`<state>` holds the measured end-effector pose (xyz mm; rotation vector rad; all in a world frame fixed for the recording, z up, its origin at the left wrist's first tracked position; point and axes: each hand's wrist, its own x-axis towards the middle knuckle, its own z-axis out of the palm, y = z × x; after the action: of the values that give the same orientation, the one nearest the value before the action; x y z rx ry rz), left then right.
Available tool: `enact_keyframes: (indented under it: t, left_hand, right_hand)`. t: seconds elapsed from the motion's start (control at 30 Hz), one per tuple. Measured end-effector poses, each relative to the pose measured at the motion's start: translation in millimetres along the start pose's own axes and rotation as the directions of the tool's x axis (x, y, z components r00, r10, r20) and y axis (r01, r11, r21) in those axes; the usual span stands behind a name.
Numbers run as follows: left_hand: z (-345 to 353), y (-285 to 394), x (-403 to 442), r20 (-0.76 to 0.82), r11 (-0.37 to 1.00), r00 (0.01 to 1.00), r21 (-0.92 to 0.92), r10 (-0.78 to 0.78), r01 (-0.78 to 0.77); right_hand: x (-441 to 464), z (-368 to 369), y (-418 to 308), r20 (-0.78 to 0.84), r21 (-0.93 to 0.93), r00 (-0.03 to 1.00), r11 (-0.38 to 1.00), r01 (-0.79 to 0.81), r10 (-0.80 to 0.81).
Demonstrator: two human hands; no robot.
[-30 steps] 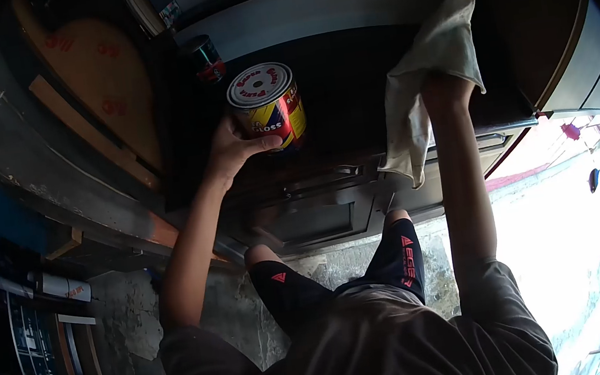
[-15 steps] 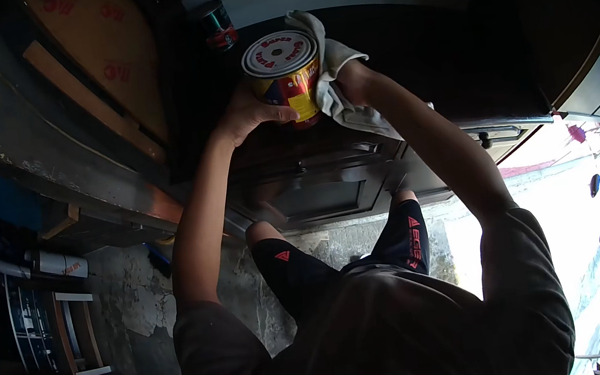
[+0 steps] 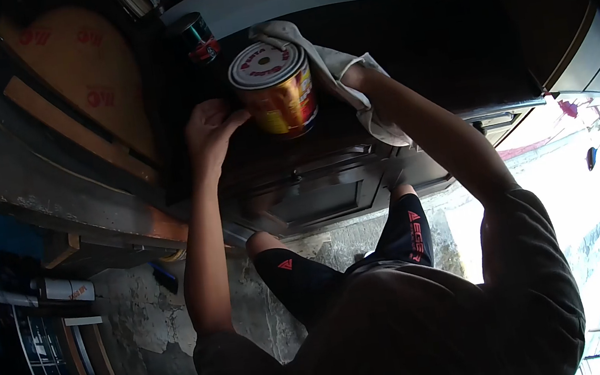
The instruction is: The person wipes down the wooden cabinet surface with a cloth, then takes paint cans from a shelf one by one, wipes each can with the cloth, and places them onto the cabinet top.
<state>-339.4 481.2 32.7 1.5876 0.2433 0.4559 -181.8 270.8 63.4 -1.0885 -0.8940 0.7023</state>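
Note:
A yellow and red paint can [image 3: 281,103] with a white lid stands upright on the dark wooden cabinet top. My left hand [image 3: 212,129] is just left of the can, thumb and fingers apart, with the thumb tip at the can's side; whether it touches is unclear. A pale cloth [image 3: 329,60] lies along the can's right side and over the far edge of its lid. My right hand [image 3: 356,79] holds this cloth against the can, its fingers mostly hidden under the fabric.
A smaller dark green and red can [image 3: 198,41] stands behind and to the left. Wooden boards [image 3: 80,72] lean at the left. Below the top is the cabinet's panelled front [image 3: 317,204], close to my knees. A small wooden stool [image 3: 95,359] is on the floor at lower left.
My left hand has loosened from the paint can and moved left. The can's label and lid lettering have turned. The cloth has shifted further over the lid's far edge.

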Motion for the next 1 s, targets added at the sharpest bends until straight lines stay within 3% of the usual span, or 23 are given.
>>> enact_keyframes:
  t: [0.13, 0.27, 0.33, 0.4, 0.43, 0.5, 0.57, 0.6, 0.67, 0.77, 0.93, 0.97, 1.0]
  left_hand:
    - [29.4, 29.2, -35.2, 0.107, 0.950, 0.968, -0.244, 0.228, -0.197]
    - [88.0, 29.9, -34.5, 0.145, 0.931, 0.920, -0.066, 0.364, -0.358]
    - [94.1, 41.1, -26.9, 0.140, 0.928, 0.917, -0.036, 0.373, -0.371]
    - [81.3, 53.8, -24.1, 0.296, 0.977, 0.931, -0.038, 0.212, -0.210]
    - [76.4, 52.5, -27.6, 0.293, 0.977, 0.933, -0.035, 0.211, -0.210]
    - [65.3, 44.4, -38.4, 0.099, 0.964, 0.960, 0.005, 0.262, -0.264]
    - [56.8, 33.8, -43.0, -0.090, 0.949, 0.945, 0.058, 0.315, -0.311]
    - [53.0, 30.7, -39.1, -0.099, 0.946, 0.941, 0.063, 0.324, -0.319]
    - [50.2, 22.2, -30.3, 0.107, 0.954, 0.949, -0.074, 0.297, -0.291]
    - [61.1, 13.5, -23.5, 0.349, 0.955, 0.896, -0.208, 0.273, -0.210]
    - [65.7, 17.8, -19.7, 0.379, 0.942, 0.862, -0.152, 0.336, -0.300]
    - [63.0, 16.9, -23.9, 0.371, 0.935, 0.858, -0.136, 0.356, -0.329]
    - [60.3, 15.7, -28.2, 0.362, 0.926, 0.853, -0.120, 0.376, -0.357]
  right_hand:
    - [-15.0, 11.1, -6.7, -0.102, 0.019, 0.994, 0.999, -0.046, 0.047]
    - [-5.9, 9.1, -14.4, -0.103, 0.011, 0.994, 0.999, 0.044, -0.042]
    - [-9.4, 1.3, -2.7, -0.042, -0.032, 0.998, 0.999, 0.043, -0.044]
    - [-7.7, -6.9, 7.0, 0.045, -0.091, 0.997, 0.994, 0.059, -0.055]
    - [-7.0, -10.0, 11.1, 0.089, -0.119, 0.994, 0.991, 0.069, -0.059]
    - [-6.8, -12.9, 5.9, 0.150, -0.153, 0.986, 0.984, 0.090, -0.066]
    - [-23.8, -4.7, -14.0, -0.125, -0.001, 0.955, 0.963, -0.271, 0.268]
    - [-23.6, -3.4, -21.1, -0.027, -0.080, 0.992, 0.989, -0.128, 0.126]
    - [-16.1, -2.7, -36.2, 0.103, -0.131, 0.990, 0.986, 0.106, -0.093]
    - [10.3, -5.4, -21.7, 0.030, -0.049, 0.997, 0.996, 0.076, -0.074]
    - [31.1, -47.8, 47.0, -0.104, 0.046, 0.995, 0.999, -0.003, 0.007]
    - [56.3, -103.8, 92.4, 0.015, -0.599, 0.953, 0.761, 0.250, -0.301]
    - [31.6, -92.9, 51.1, -0.103, -0.786, 0.979, 0.617, 0.030, -0.178]
